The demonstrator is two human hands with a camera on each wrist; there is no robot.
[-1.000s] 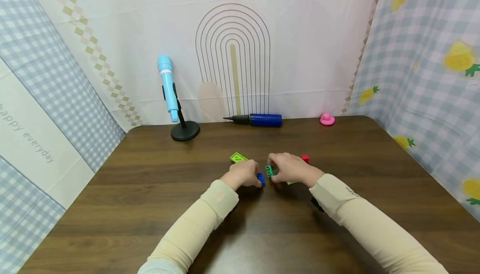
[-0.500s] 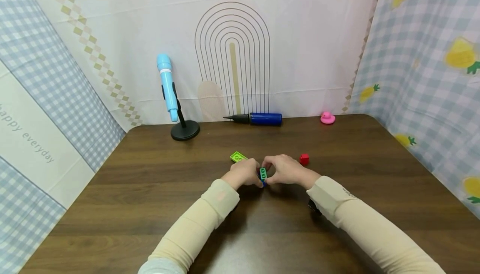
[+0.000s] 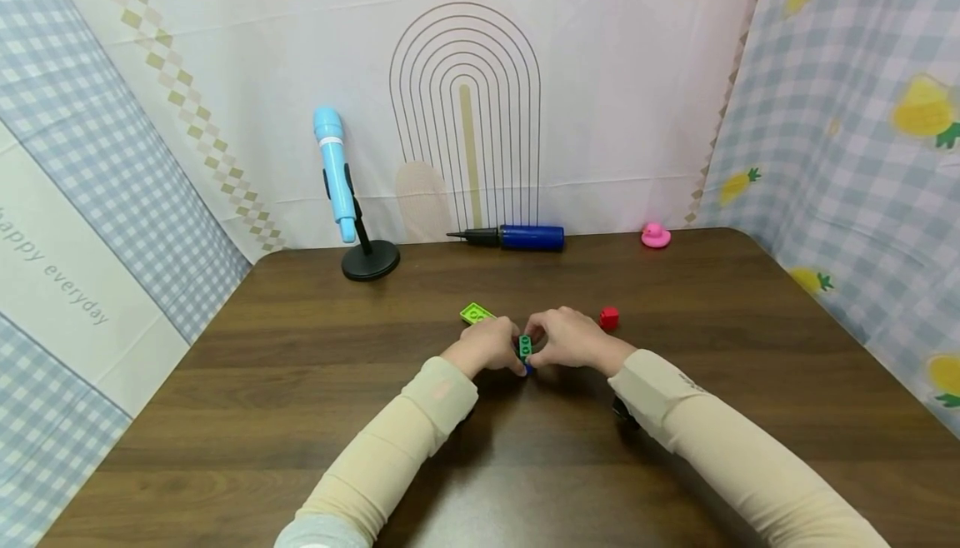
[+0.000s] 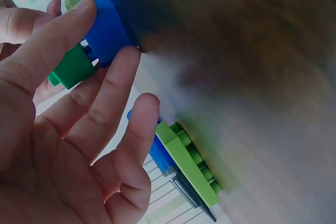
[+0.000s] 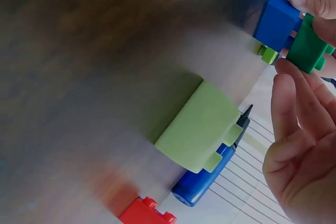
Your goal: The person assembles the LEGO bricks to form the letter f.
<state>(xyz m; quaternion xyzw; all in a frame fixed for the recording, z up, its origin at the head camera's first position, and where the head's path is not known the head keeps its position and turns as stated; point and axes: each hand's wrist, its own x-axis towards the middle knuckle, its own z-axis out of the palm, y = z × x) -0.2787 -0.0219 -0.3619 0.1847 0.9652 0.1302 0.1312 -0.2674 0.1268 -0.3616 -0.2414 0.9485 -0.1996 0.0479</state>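
My left hand (image 3: 491,343) pinches a blue toy brick (image 4: 109,29) between thumb and fingers, low over the wooden table (image 3: 300,415). From the right, my right hand (image 3: 572,338) grips a small green brick (image 5: 306,44) by its ends, studs facing up. The green brick stands over the blue one; in both wrist views a strip of the blue studs shows in the gap between them. Beyond my left fingers lies a lime-green brick (image 3: 476,313). A pale green curved brick (image 5: 197,127) is beside my right hand, hidden behind it in the head view.
A red brick (image 3: 609,318) lies right of my right hand. Along the back edge are a light blue microphone (image 3: 335,173) on a black stand (image 3: 371,261), a blue-and-black hand pump (image 3: 531,237) and a pink toy duck (image 3: 656,236). Behind hangs a patterned cloth (image 3: 600,98).
My right hand has moved left, carrying the green brick from beside the blue brick to over it. The red brick shows more fully. My left hand has stayed nearly still.
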